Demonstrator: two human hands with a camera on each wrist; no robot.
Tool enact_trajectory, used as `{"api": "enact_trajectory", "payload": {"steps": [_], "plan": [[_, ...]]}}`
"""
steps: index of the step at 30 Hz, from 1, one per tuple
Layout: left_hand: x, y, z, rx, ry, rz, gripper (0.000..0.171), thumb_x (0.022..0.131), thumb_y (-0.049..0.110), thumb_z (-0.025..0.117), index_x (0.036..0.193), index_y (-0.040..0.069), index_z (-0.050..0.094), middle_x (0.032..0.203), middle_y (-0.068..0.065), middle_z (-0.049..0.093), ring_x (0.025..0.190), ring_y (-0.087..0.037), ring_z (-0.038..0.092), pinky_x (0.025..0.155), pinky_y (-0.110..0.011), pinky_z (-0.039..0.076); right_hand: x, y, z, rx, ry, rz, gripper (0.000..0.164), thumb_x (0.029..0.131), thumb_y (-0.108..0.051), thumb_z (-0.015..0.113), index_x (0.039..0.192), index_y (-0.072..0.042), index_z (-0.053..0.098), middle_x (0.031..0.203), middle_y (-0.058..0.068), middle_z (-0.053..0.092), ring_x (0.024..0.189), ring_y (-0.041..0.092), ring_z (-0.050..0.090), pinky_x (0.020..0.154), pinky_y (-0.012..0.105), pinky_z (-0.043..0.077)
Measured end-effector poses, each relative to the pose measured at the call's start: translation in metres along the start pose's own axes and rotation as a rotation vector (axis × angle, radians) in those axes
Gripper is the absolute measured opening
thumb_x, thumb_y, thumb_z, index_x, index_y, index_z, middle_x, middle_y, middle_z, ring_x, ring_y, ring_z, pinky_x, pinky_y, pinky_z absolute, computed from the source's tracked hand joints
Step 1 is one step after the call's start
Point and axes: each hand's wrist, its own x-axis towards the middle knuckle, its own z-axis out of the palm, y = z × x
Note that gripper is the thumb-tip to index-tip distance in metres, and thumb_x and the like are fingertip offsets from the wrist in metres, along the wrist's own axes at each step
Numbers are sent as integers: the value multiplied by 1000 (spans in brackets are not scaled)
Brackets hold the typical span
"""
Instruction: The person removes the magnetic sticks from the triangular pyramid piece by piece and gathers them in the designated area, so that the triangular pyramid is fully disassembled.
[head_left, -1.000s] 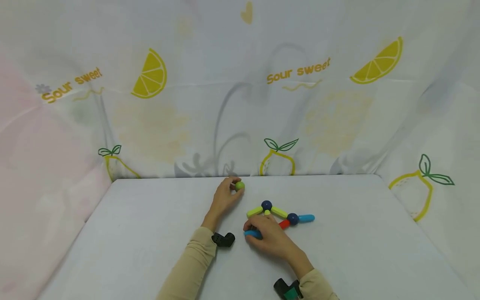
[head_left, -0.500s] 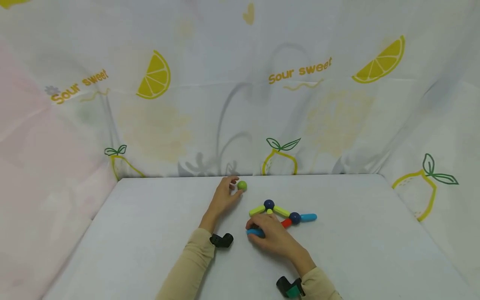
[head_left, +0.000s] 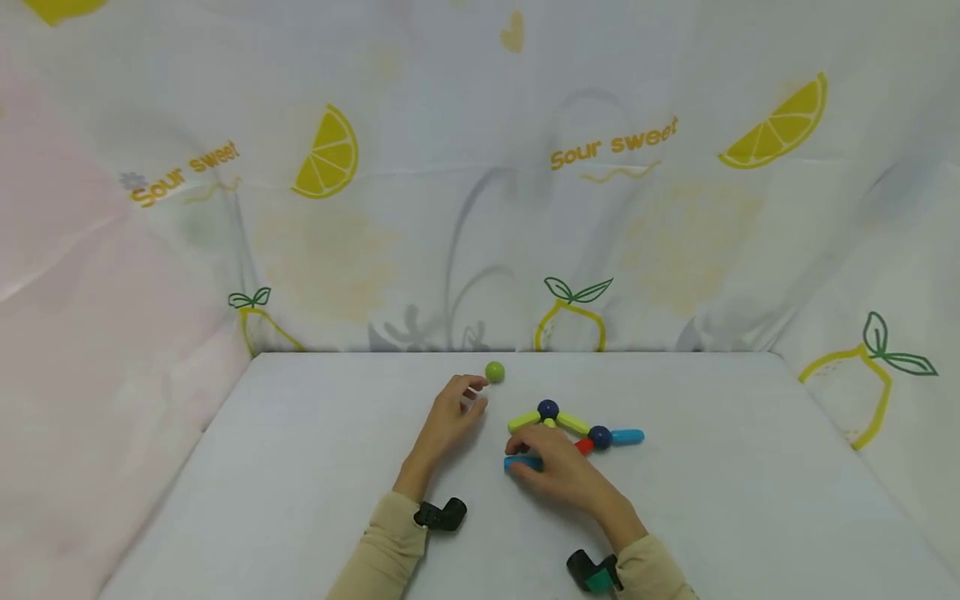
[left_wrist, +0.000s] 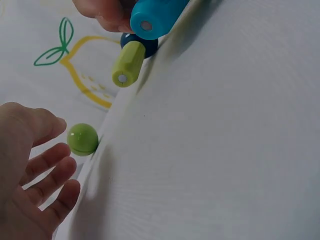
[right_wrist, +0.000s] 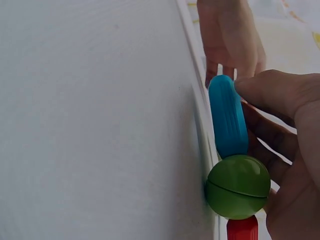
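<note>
My left hand (head_left: 447, 417) hovers with loosely bent fingers just short of a light green ball (head_left: 494, 372) near the table's back edge. The left wrist view shows a gap between its thumb and fingers, nothing held. My right hand (head_left: 570, 479) pinches a blue magnetic stick (right_wrist: 227, 117), thumb at its free end. That stick joins a darker green ball (right_wrist: 238, 182), partly behind the hand in the head view, and a red stick (right_wrist: 242, 228) follows. Beyond lie two dark blue balls (head_left: 548, 409), yellow-green sticks (head_left: 573, 424) and another blue stick (head_left: 627, 437), all linked.
A white table (head_left: 337, 467) lies under everything. Behind it hangs a pale cloth (head_left: 420, 250) with lemon prints, reaching round both sides. Each wrist carries a small black camera (head_left: 442, 515).
My left hand has let go of the light green ball and drawn back toward me, leaving it on the table. The right hand stays on the blue stick; the head view has shifted slightly.
</note>
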Motion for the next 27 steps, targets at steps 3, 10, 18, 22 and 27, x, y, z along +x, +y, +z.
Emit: {"api": "enact_trajectory", "payload": {"steps": [3, 10, 18, 22, 27], "plan": [[-6, 1, 2, 8, -15, 15, 24, 89, 9, 62, 112, 12, 61, 104, -5, 63, 92, -17, 61, 75, -28, 49, -2, -1, -1, -3, 8, 16, 16, 87, -16, 68, 101, -18, 61, 101, -8, 61, 96, 6, 56, 88, 28, 48], [-15, 6, 1, 14, -53, 20, 22, 89, 9, 62, 111, 13, 61, 102, -3, 63, 91, -16, 60, 77, -29, 48, -5, -3, -4, 2, 34, 3, 15, 87, -15, 67, 101, -18, 61, 100, -9, 62, 96, 7, 56, 87, 29, 48], [-27, 15, -2, 13, -103, 48, 20, 91, 11, 61, 111, 11, 61, 103, -2, 64, 90, -15, 60, 76, -27, 49, -11, 1, -9, 14, 62, -2, 15, 89, -14, 65, 101, -19, 59, 102, -10, 60, 96, 7, 56, 86, 30, 49], [-34, 19, -3, -21, -149, 46, 18, 93, 14, 60, 110, 12, 61, 104, 0, 64, 90, -12, 60, 78, -25, 49, -15, 4, -14, 7, 89, 0, 16, 89, -14, 65, 102, -20, 59, 101, -12, 60, 94, 8, 56, 83, 27, 49], [-41, 24, -4, -67, -201, 57, 13, 95, 16, 57, 106, 14, 63, 102, 2, 65, 89, -11, 60, 77, -24, 50, -20, 7, -20, -4, 129, -19, 14, 87, -9, 66, 99, -15, 61, 95, -6, 61, 85, 12, 53, 70, 23, 48]]}}
